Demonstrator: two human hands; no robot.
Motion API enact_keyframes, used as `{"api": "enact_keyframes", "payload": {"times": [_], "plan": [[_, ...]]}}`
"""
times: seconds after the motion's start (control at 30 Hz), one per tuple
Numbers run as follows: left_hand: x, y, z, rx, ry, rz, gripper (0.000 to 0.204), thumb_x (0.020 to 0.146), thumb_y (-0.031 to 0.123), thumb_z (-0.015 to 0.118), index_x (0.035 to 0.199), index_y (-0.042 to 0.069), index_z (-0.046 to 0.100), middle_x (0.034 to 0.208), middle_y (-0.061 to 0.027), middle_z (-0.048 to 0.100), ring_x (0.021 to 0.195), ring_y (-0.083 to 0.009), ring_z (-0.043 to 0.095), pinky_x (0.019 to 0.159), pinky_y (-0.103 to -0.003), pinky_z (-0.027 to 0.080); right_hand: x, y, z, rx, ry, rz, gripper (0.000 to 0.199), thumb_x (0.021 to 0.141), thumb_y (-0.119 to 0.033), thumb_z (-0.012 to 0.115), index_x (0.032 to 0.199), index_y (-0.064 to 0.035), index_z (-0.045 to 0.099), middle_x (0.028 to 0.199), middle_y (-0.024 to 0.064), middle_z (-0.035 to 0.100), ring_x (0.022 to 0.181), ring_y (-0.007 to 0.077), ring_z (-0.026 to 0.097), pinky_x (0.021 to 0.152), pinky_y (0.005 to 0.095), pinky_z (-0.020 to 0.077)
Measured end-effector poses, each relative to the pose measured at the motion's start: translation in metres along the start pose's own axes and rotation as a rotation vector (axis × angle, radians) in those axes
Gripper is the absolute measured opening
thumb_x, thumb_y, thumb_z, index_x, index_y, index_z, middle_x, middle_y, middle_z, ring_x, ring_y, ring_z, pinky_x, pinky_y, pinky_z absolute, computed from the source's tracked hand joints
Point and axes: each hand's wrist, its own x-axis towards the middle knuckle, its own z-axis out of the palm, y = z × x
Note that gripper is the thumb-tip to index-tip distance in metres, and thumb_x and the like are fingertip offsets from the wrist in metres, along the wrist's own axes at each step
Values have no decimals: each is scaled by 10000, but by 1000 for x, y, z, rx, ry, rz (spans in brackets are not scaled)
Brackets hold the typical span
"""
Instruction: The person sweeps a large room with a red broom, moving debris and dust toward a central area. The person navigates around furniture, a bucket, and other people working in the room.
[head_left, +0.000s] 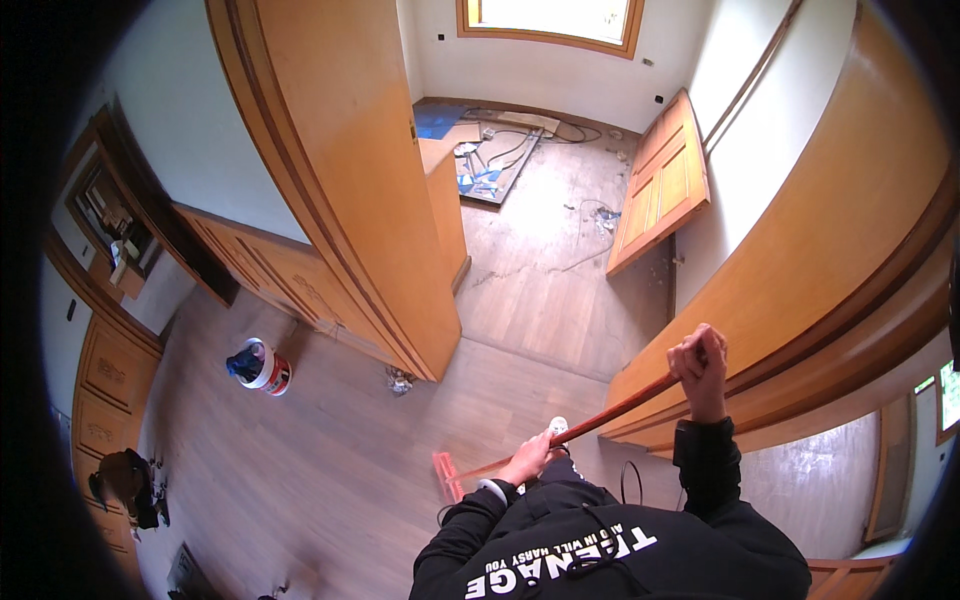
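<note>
Both my hands grip the red-brown handle (625,405) of a broom, which slants across in front of me. My right hand (700,362) is closed in a fist round its upper end, raised at the right. Lower down, my left hand (527,460) wraps round the handle close to my body. The broom's pinkish-red head (447,478) rests on the wooden floor (350,440) left of my feet. One white shoe (558,427) shows beside the handle.
Ahead is a doorway framed by orange wood panels (350,150). Beyond it, a loose door panel (662,185) leans on the wall near boards and debris (490,170). A white bucket (268,370) stands left; crumpled litter (399,380) lies by the frame. A dark bag (128,485) is far left.
</note>
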Motion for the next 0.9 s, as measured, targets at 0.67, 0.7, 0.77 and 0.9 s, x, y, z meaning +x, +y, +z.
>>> {"api": "enact_keyframes", "payload": {"times": [0.67, 0.7, 0.77, 0.9], "plan": [[-38, -32, -16, 66, -33, -280, 535, 780, 143, 656, 1254, 149, 407, 1150, -175, 564, 1088, -352, 533, 874, -448, 435, -52, 38, -2, -46, 0, 296, 376, 925, -320, 519, 778, 14, 607, 519, 11, 443, 449, 102, 444, 476, 254, 416], [-23, -13, -16, 31, -34, -224, 531, 783, 134, 653, 1252, 136, 402, 1153, -182, 564, 1087, -352, 537, 865, -424, 445, -43, 20, -4, -86, -19, 209, 368, 940, -323, 504, 786, -9, 619, 511, 2, 429, 437, 87, 425, 450, 249, 404], [5, 23, -15, -39, -43, -67, 517, 791, 151, 659, 1241, 103, 409, 1070, -182, 588, 1023, -365, 551, 819, -427, 451, -29, -17, -5, -118, 10, 47, 340, 970, -264, 459, 776, -34, 619, 490, -10, 370, 406, 68, 361, 415, 228, 388], [37, 63, -3, 42, -26, 176, 424, 807, 180, 658, 1152, 84, 431, 976, -202, 589, 952, -389, 565, 770, -454, 463, -16, -64, -6, -175, -4, -191, 316, 984, -263, 436, 809, -47, 587, 480, -19, 345, 360, 65, 304, 381, 208, 350]]}}
